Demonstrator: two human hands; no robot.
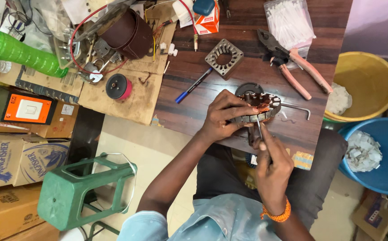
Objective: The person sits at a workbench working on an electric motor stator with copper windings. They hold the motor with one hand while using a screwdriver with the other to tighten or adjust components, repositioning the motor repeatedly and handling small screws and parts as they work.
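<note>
Clamped in my left hand [223, 117] at the wooden table's [194, 109] near edge, the toothed stator core [258, 108] needs holding steady while my right hand [272, 167], pinching a thin metal tool [258, 129], works gently beside its copper winding [262, 105].

Bright even daylight, soft shadows, sharp focus, slight wide-angle edge stretch

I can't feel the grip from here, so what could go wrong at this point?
1. The tool in the right hand points at the left hand's fingers; a slip might jab them.
2. It might nick the copper winding on the stator.
3. The stator sits near the table edge, so it could drop.
</note>
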